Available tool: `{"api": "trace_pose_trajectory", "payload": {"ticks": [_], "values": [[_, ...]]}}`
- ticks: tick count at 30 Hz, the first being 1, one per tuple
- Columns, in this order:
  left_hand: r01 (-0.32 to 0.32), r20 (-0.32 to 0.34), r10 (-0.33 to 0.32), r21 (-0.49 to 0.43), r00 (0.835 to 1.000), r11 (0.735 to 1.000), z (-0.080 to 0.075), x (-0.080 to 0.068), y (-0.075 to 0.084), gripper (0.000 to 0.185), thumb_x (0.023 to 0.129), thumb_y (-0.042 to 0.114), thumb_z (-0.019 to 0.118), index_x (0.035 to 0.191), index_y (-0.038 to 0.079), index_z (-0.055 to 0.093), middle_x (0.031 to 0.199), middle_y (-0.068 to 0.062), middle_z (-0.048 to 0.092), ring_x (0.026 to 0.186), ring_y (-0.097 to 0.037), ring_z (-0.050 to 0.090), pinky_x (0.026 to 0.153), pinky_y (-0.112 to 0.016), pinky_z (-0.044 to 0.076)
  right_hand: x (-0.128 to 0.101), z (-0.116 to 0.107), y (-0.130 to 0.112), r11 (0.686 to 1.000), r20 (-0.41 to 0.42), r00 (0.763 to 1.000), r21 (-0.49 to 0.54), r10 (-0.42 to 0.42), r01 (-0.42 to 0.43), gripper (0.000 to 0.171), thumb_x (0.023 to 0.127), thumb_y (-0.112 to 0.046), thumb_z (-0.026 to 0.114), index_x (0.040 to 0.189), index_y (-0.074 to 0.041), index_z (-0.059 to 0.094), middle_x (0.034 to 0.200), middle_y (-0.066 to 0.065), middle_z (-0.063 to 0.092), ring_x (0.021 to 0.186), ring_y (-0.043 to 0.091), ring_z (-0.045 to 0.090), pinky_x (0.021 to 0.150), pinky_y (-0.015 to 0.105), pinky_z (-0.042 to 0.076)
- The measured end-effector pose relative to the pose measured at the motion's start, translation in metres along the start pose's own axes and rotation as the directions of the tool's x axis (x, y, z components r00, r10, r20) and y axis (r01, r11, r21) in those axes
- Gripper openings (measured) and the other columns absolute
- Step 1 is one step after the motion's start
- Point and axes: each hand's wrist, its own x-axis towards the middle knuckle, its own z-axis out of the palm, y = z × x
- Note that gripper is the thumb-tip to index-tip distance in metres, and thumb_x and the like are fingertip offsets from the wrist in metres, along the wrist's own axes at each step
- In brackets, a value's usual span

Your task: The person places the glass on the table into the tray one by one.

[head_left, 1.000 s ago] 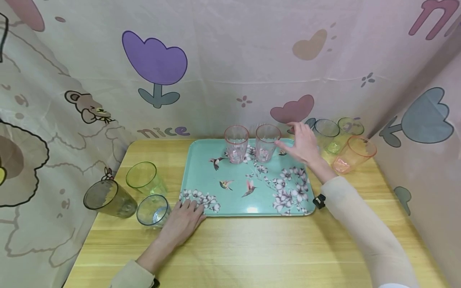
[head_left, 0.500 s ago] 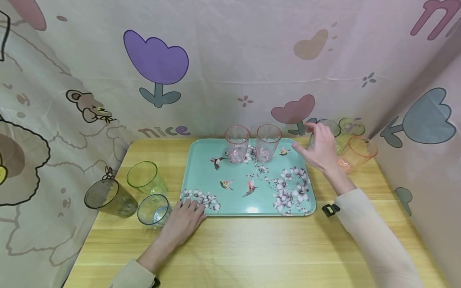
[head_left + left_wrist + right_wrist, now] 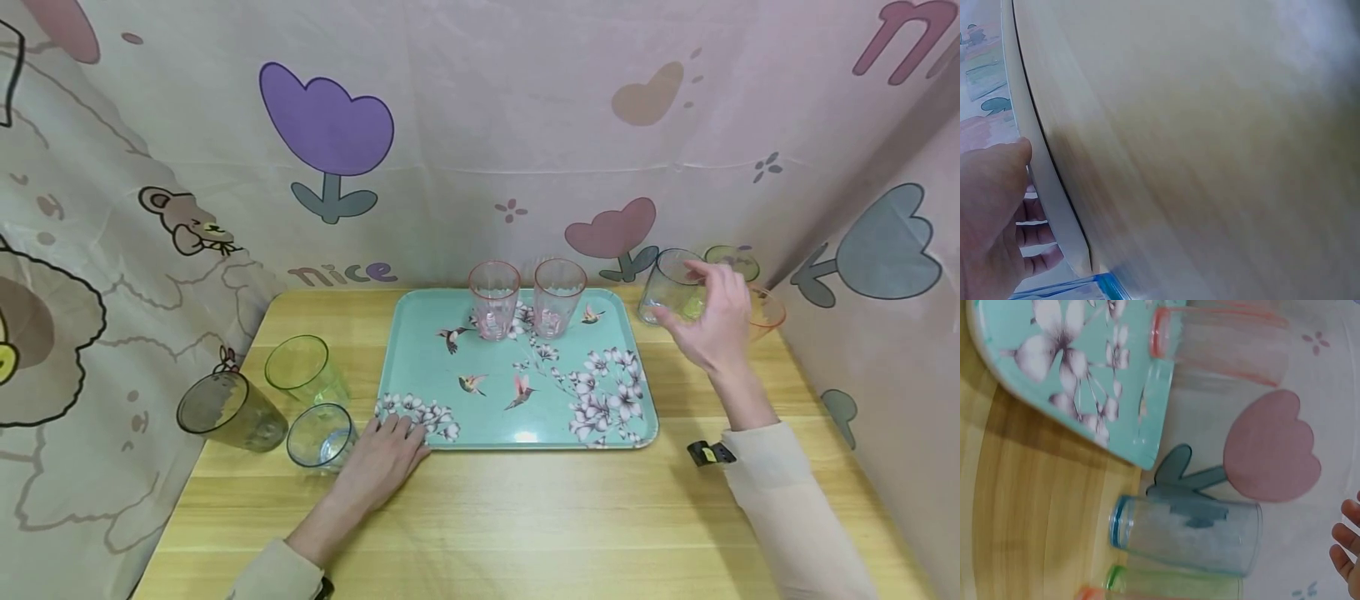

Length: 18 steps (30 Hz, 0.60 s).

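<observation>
A teal flowered tray [image 3: 420, 333] lies on the wooden table with two pink cups [image 3: 492, 298] at its back edge. My right hand [image 3: 697, 308] is off the tray's back right corner, fingers spread beside a clear blue-tinted cup [image 3: 663, 292]. In the right wrist view that blue-tinted cup [image 3: 1185, 534] stands on the table and my fingertips [image 3: 1344, 544] are just apart from its rim. My left hand [image 3: 382, 462] lies flat on the table, fingers touching the tray's front left corner; the left wrist view shows this hand [image 3: 991, 212] against the tray rim [image 3: 1041, 181].
Left of the tray stand a green cup [image 3: 296, 367], a dark grey cup [image 3: 225, 412] and a clear blue cup [image 3: 318, 437]. Behind my right hand are another green cup [image 3: 731, 262] and an orange cup [image 3: 768, 312], partly hidden. Printed curtains close in the table on three sides.
My right hand has moved right, from the pink cup on the tray to the blue-tinted cup beside the tray. My left hand has stayed put.
</observation>
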Motion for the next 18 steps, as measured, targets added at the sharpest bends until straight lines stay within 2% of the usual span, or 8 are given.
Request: {"api": "trace_pose_trajectory", "payload": {"ticks": [4,7,9,11,15,16,18], "values": [[0.008,0.016,-0.008,-0.010,1.000,1.000,0.000,-0.001,0.001,0.027,0.104,0.040,0.063,0.102,0.013,0.061,0.092,-0.005,0.063,0.086,-0.023,0.059,0.080,-0.043,0.053,-0.003,-0.010,0.006,1.000,-0.086,0.996,0.002,0.016,-0.015,0.127,0.072,-0.103,0.046,0.132,0.007,0.062,0.114,0.032,0.061,0.106,0.045,0.049,0.097,0.051,0.029],[0.013,0.025,-0.013,-0.017,1.000,1.000,0.000,-0.001,0.001,0.027,0.104,0.040,0.063,0.102,0.013,0.061,0.092,-0.005,0.063,0.087,-0.024,0.060,0.080,-0.044,0.053,-0.008,-0.016,0.012,0.999,-0.131,0.991,0.012,0.031,-0.029,0.125,0.070,-0.103,0.049,0.132,0.005,0.064,0.115,0.032,0.062,0.105,0.022,0.050,0.101,0.048,0.029],[0.015,0.026,-0.014,-0.018,1.000,1.000,0.000,-0.001,0.001,0.027,0.104,0.040,0.063,0.102,0.013,0.061,0.092,-0.005,0.063,0.087,-0.024,0.060,0.079,-0.043,0.053,-0.013,-0.020,0.017,0.999,-0.153,0.987,0.018,0.043,-0.040,0.124,0.069,-0.101,0.053,0.133,0.004,0.064,0.115,0.032,0.062,0.107,0.006,0.043,0.102,0.043,0.028],[0.014,0.021,-0.013,-0.016,1.000,1.000,0.000,-0.001,0.001,0.027,0.104,0.040,0.064,0.102,0.013,0.062,0.092,-0.005,0.064,0.087,-0.024,0.060,0.079,-0.043,0.054,-0.017,-0.025,0.023,0.999,-0.179,0.983,0.013,0.049,-0.047,0.123,0.068,-0.101,0.055,0.133,0.003,0.065,0.115,0.031,0.062,0.109,-0.005,0.037,0.102,0.039,0.028],[0.009,0.012,-0.009,-0.009,1.000,1.000,0.000,0.000,0.001,0.026,0.104,0.040,0.064,0.103,0.014,0.062,0.093,-0.005,0.064,0.088,-0.024,0.061,0.079,-0.043,0.054,-0.025,-0.036,0.036,0.997,-0.219,0.973,-0.019,0.070,-0.076,0.123,0.068,-0.101,0.055,0.134,0.003,0.063,0.118,0.032,0.059,0.110,-0.006,0.036,0.099,0.037,0.027],[0.008,0.010,-0.008,-0.006,1.000,1.000,-0.001,0.000,0.001,0.026,0.104,0.040,0.064,0.103,0.014,0.062,0.093,-0.005,0.064,0.088,-0.024,0.061,0.080,-0.043,0.054,-0.027,-0.038,0.040,0.996,-0.224,0.971,-0.027,0.080,-0.088,0.122,0.069,-0.100,0.055,0.135,0.002,0.063,0.119,0.032,0.059,0.111,-0.004,0.037,0.099,0.038,0.028],[0.008,0.008,-0.008,-0.004,1.000,1.000,-0.001,0.000,0.001,0.027,0.104,0.040,0.064,0.103,0.014,0.062,0.093,-0.005,0.064,0.088,-0.024,0.061,0.080,-0.043,0.054,-0.031,-0.044,0.046,0.992,-0.220,0.970,-0.047,0.101,-0.114,0.120,0.071,-0.098,0.056,0.136,0.003,0.061,0.122,0.033,0.056,0.109,0.009,0.046,0.099,0.043,0.029]]}}
